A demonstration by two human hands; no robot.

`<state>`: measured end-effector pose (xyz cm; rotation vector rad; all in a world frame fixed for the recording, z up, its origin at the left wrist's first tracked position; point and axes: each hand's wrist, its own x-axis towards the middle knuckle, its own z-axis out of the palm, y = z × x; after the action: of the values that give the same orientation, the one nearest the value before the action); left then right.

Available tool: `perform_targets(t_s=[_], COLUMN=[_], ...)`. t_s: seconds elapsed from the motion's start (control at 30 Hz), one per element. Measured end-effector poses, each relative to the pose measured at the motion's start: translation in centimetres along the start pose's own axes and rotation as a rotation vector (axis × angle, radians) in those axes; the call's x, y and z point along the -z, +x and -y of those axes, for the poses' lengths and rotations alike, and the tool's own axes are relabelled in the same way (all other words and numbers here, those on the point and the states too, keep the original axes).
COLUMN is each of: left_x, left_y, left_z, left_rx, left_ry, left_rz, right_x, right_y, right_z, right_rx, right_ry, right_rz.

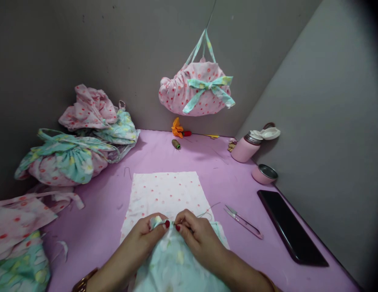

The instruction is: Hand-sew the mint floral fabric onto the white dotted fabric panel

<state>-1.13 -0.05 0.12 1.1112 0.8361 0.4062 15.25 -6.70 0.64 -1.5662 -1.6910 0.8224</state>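
Observation:
Mint-green floral fabric (176,255) hangs from my fingers in front of me. My left hand (152,230) pinches its top edge, with a bit of the edge folded over the fingers. Close beside it, my right hand (195,233) is closed in a pinch at the same edge. Something small and dark shows at its fingertips, too small to name. Loose thread (211,206) trails out to the right of my right hand. Under and beyond both hands lies a white dotted cloth (167,190), flat on the purple table (106,227).
Thread snips (243,221) and a black phone (292,227) lie on the right, near a pink flask (246,148) and its cup (264,173). Sewn fabric bundles (70,158) pile up left. A thread spool (176,144) lies behind; a pink dotted bag (197,91) hangs above.

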Motion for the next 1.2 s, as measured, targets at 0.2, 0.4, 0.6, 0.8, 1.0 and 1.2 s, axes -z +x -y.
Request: perform_targets(t_s=[0.2,0.4,0.6,0.8,1.0,1.2], left_x=[-0.3,-0.4,-0.6,-0.1,0.2,0.3], left_y=[-0.2,-0.2,-0.3,-0.4,-0.4,-0.4], left_z=[-0.3,-0.1,-0.3,-0.2,0.2,0.3], left_rx=[-0.042,-0.083,-0.121,-0.098,-0.093,-0.091], left_ry=[0.14,0.239,0.298,0.318,0.291,0.288], left_rz=[-0.04,-0.061,-0.073,-0.083,-0.072,-0.085], right_x=[-0.5,-0.8,-0.9,1.2,7.3,10.5], right_y=[-0.3,0.0,0.1,1.7,2.6,2.0], right_z=[0.5,0.9,1.0,-0.8,-3.2,-4.5], right_rx=[0.07,0.087,0.17,-0.274,-0.401,-0.191], right_ry=[0.049,0.026,0.182,1.131,1.468,1.211], right_rz=[0.025,0.038,-0.143,-0.377,-0.72,-1.166])
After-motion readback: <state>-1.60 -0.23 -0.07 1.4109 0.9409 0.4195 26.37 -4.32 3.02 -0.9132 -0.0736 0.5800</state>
